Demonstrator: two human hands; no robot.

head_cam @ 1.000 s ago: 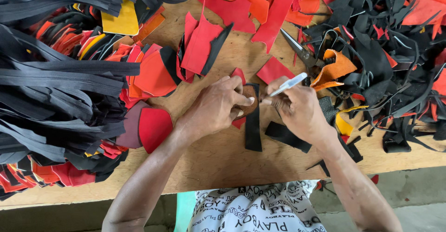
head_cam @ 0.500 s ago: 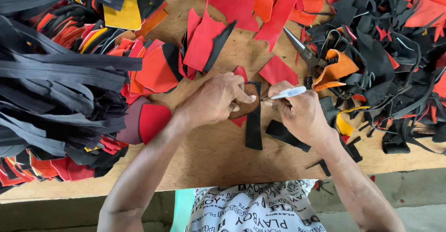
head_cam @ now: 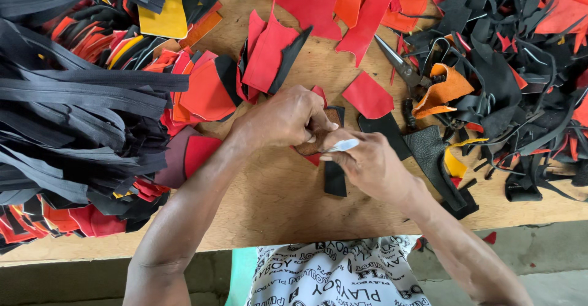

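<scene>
At the middle of the worktop [head_cam: 263,202] my left hand [head_cam: 282,119] presses down with bent fingers on a small brown piece of leather [head_cam: 309,148], pinning it over a long black strip [head_cam: 334,171]. My right hand [head_cam: 373,165] is closed around a white pen [head_cam: 343,145], its tip lying at the edge of the brown piece, just beside my left fingertips. A red scrap [head_cam: 367,96] lies just beyond my hands, and a pair of scissors [head_cam: 401,67] rests near it, partly under an orange scrap [head_cam: 442,90]. A thick bundle of black strips [head_cam: 73,116] fills the left side, with red cut pieces [head_cam: 205,91] beside it, and a tangle of black offcuts [head_cam: 520,79] covers the right.
</scene>
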